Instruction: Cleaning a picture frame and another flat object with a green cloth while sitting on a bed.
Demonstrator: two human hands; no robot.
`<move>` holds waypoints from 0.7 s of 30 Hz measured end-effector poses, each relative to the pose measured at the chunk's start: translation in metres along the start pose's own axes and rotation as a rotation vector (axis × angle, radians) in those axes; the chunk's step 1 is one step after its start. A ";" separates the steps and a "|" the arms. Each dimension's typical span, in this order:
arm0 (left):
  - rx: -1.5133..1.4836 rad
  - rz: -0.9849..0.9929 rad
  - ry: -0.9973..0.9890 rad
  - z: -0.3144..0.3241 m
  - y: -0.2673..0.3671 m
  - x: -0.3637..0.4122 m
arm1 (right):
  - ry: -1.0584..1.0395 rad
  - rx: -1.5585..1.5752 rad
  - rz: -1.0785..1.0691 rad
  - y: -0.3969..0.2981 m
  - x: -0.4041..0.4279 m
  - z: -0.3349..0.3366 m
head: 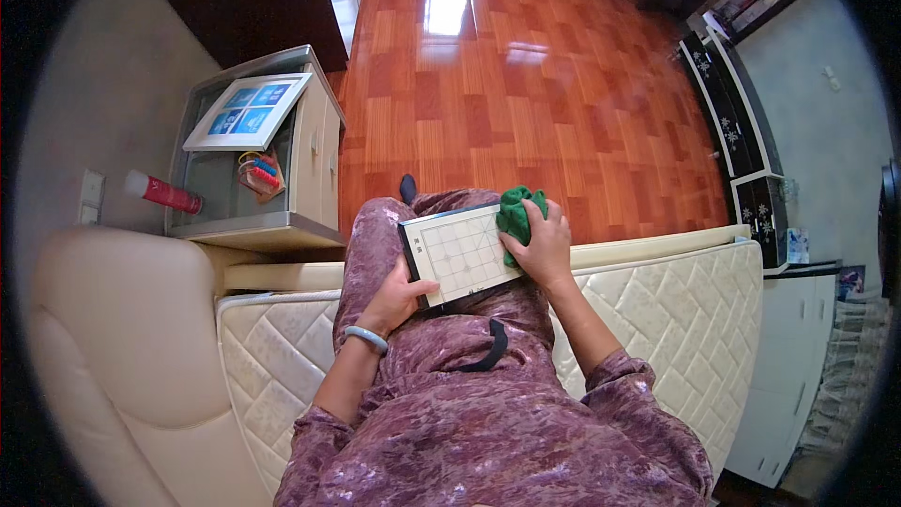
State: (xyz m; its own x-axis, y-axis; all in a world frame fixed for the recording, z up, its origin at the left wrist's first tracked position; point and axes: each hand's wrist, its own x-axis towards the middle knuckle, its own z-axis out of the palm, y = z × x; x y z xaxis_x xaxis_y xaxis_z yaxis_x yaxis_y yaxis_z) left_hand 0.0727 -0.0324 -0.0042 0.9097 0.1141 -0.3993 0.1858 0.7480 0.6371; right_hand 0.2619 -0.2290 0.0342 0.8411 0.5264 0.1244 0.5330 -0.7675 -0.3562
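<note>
A folding Chinese chess board [461, 246], pale with a printed grid and dark edges, rests tilted across my lap. My left hand [395, 296] grips its left end, thumb on the top face and fingers hidden beneath. In my right hand [545, 243] is a bunched green cloth [517, 218], pressed against the board's right end. The cloth covers part of that end. A pale bangle [366, 339] circles my left wrist.
I sit on a quilted mattress [654, 324] beside a padded headboard [127, 345]. On the left, a nightstand [317, 148] bears a picture frame [248, 113], a bead toy [262, 174] and a red spray can [165, 192]. Black-and-white drawers [735, 113] line the right.
</note>
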 end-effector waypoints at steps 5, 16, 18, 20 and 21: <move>-0.003 0.026 -0.034 -0.008 -0.006 0.004 | -0.070 0.141 -0.249 -0.055 -0.017 0.003; -0.010 -0.016 -0.002 -0.009 -0.006 -0.001 | 0.057 0.189 -0.352 -0.070 0.034 0.032; -0.014 -0.013 0.004 -0.010 -0.007 0.000 | 0.027 0.087 -0.171 -0.043 0.048 0.028; -0.021 -0.017 0.006 -0.007 -0.007 0.000 | 0.066 0.019 -0.035 -0.002 0.055 0.024; -0.015 -0.016 -0.006 -0.004 -0.004 0.000 | 0.133 0.019 -0.010 0.021 0.054 0.025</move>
State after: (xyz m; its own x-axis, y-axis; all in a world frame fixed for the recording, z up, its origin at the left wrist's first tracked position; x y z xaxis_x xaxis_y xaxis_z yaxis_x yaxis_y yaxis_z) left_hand 0.0702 -0.0330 -0.0094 0.9087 0.0986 -0.4056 0.1946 0.7596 0.6206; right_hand 0.3160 -0.2078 0.0102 0.8411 0.4800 0.2493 0.5408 -0.7545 -0.3717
